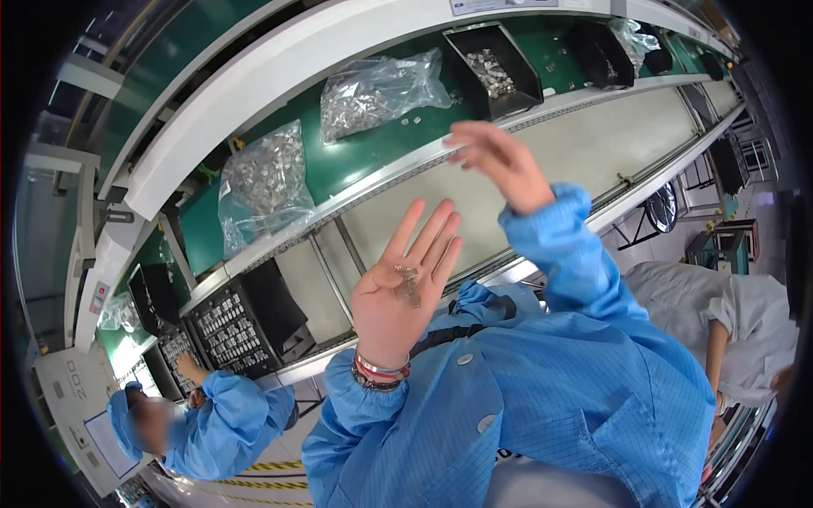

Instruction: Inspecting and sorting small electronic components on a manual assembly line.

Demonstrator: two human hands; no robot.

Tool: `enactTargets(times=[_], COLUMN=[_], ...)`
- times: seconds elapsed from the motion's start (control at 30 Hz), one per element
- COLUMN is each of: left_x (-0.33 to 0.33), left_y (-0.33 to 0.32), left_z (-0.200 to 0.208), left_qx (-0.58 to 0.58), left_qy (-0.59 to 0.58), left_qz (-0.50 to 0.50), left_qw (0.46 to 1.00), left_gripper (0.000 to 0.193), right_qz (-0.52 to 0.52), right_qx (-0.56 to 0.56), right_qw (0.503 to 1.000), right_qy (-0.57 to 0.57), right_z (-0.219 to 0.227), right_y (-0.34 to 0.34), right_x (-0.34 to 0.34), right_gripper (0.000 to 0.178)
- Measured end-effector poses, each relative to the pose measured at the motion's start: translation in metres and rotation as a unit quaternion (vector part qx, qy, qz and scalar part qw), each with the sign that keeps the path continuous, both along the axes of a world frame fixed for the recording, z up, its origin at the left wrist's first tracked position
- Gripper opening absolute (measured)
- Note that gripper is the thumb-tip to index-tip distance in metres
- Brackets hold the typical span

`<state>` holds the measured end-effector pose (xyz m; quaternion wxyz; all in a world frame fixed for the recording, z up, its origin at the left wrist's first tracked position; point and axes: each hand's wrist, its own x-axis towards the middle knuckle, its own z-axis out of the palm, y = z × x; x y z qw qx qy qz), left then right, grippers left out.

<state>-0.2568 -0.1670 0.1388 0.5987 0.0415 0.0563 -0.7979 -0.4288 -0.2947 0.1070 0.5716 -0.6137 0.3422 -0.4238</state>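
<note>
My left hand (396, 296) is palm up with its fingers stretched out. Several small metal pieces that look like springs (408, 285) lie loose on the palm. To the right and a little higher, my right hand (504, 165) hovers over the pale conveyor, its fingers loosely extended and slightly blurred. Nothing shows in the right hand. Beyond it, a black bin (518, 86) of small metal parts sits on the green bench (373, 161). Two clear plastic bags, one farther (373, 97) and one nearer the left (264, 182), are filled with small metal parts.
The pale conveyor (584, 161) runs between me and the bench. Black trays (233, 326) with rows of parts stand at left, where a co-worker in blue (229, 423) reaches into one. Another person in a pale garment (720, 313) is at right. More black bins (600, 55) stand farther along.
</note>
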Motion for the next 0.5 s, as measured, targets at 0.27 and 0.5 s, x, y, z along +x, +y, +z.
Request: enactTargets(times=[0.27, 0.5], left_x=[-0.006, -0.008], left_y=[-0.005, -0.002], left_z=[-0.006, -0.003], left_qx=[-0.035, -0.023], left_qy=[-0.064, -0.104], left_qz=[-0.007, 0.0], left_qw=[0.997, 0.994], left_gripper=[0.075, 0.072], right_qz=[0.108, 0.128], right_qx=[-0.283, -0.236], right_qw=[0.936, 0.95], right_qy=[0.178, 0.16], right_z=[0.046, 0.04], right_y=[0.064, 0.07], right_x=[0.016, 0.018], right_gripper=[0.028, 0.018])
